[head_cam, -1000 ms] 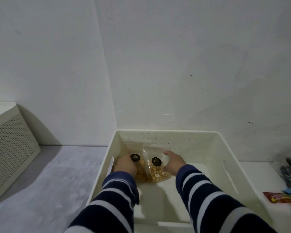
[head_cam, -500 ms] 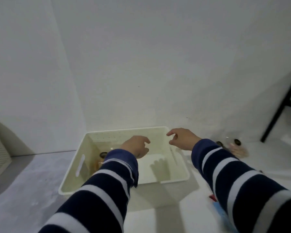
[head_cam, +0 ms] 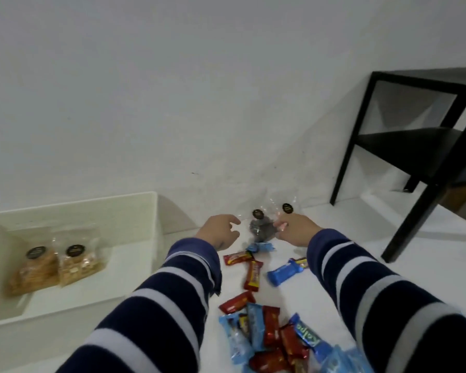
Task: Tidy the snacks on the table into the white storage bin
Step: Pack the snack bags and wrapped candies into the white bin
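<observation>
The white storage bin [head_cam: 154,235] sits at the left with two clear bags of golden snacks [head_cam: 57,267] inside. Against the wall stand two more clear bags with round black labels: one with dark contents [head_cam: 261,227] and one [head_cam: 287,211] partly hidden behind my right hand [head_cam: 296,230]. My right hand touches that bag's front, fingers curled; whether it grips is unclear. My left hand [head_cam: 219,232] hovers open just left of the dark bag. Several red and blue wrapped bars [head_cam: 264,335] lie scattered on the white table nearer me.
A black metal shelf frame [head_cam: 404,211] stands at the right, one leg on the white surface beside my right arm. The white wall runs close behind the bags and the bin.
Both hands have left the bin, where the two golden bags stay, and swung right to the bags by the wall. The view has turned right, showing the bars and the black frame.
</observation>
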Demonstrator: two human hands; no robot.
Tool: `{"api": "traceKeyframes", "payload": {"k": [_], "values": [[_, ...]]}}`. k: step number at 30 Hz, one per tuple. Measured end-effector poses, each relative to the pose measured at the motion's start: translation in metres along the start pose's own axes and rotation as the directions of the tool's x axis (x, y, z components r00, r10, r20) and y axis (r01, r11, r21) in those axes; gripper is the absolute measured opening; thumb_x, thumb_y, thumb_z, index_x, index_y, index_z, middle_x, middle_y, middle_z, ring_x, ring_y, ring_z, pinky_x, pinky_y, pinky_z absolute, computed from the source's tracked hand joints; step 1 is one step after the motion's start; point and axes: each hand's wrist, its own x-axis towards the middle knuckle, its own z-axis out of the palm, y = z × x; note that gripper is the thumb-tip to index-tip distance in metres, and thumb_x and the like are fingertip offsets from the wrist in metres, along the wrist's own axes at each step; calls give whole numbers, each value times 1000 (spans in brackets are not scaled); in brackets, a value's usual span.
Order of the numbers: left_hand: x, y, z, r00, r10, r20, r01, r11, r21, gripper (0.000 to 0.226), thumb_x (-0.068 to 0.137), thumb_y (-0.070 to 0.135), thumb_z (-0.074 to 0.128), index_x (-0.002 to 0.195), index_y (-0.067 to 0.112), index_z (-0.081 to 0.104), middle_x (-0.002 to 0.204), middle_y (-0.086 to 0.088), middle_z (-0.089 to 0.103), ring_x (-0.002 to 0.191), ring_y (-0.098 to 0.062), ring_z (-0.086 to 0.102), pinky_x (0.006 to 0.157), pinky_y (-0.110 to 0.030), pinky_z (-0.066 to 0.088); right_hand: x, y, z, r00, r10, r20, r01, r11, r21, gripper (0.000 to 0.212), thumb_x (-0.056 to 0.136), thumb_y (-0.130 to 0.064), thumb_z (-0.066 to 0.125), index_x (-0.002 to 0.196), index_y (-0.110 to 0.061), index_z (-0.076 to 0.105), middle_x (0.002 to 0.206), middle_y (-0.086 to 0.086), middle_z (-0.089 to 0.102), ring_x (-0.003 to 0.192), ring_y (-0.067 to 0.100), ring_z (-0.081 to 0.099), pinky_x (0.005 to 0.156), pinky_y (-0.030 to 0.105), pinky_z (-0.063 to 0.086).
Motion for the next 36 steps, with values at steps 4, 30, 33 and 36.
{"api": "traceKeyframes", "payload": {"k": [4,30,33,36], "values": [[45,22,54,997,-57,-45,52,992,-119,40,93,21,52,133,24,51,135,-3,55,122,-19,52,94,-21,37,35,61,-2,1000,28,-14,-26,993,114,37,95,-20,51,132,-17,53,140,3,50,126,25,48,99,24,35],[102,11,67,853,-285,-437,69,892,-447,74,84,-4,60,145,31,35,110,2,52,98,-17,54,88,-39,54,124,75,-11,945,147,-293,18,870,493,66,88,5,39,135,-41,46,137,-1,54,106,19,59,83,29,51],[73,8,30,832,-252,-495,22,905,-424,73,85,-1,61,146,30,34,112,0,52,96,-16,52,80,-29,50,96,39,-32,936,112,-333,61,882,468,68,85,3,40,134,-43,47,136,-3,54,98,19,61,85,33,54],[38,-6,-12,817,-231,-528,-17,906,-423,74,84,2,64,146,30,34,112,0,53,94,-17,53,76,-26,44,65,-5,-44,932,32,-362,130,901,414,66,84,-1,43,135,-43,46,141,-3,50,99,20,62,87,36,54]]}}
